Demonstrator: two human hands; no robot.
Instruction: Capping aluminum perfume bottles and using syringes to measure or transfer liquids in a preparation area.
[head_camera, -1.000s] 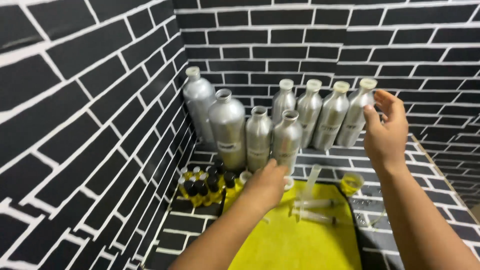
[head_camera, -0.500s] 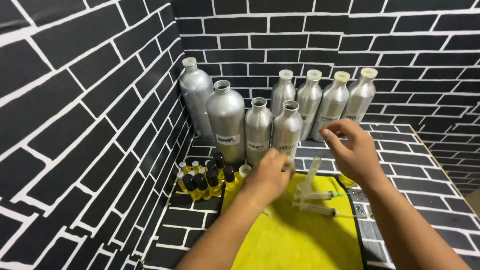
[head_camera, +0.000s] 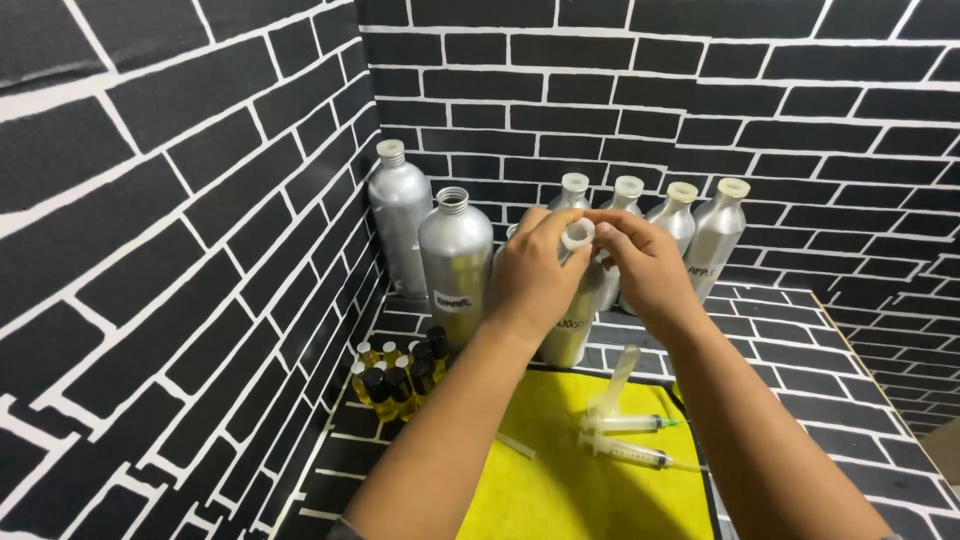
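Standing beside the person, I see both hands raised in front of the row of silver bottles. The left hand (head_camera: 530, 272) is wrapped around the upper part of one silver bottle (head_camera: 568, 335), which stands at the back edge of the yellow cloth (head_camera: 560, 480). The right hand (head_camera: 645, 265) pinches a small white cap (head_camera: 578, 234) between thumb and fingertips, just at the top of that bottle; the left thumb touches the cap too. I cannot tell if the cap sits on the neck or is lifted from it.

To the left stands a bigger open bottle (head_camera: 455, 265) without cap, and behind it a taller capped bottle (head_camera: 398, 225) near the corner of the black brick-pattern wall (head_camera: 180, 220). Three more capped bottles (head_camera: 715, 235) stand to the right. Small vials (head_camera: 395, 380) with yellow liquid are grouped by the wall. Two syringes (head_camera: 625, 440) lie on the cloth.
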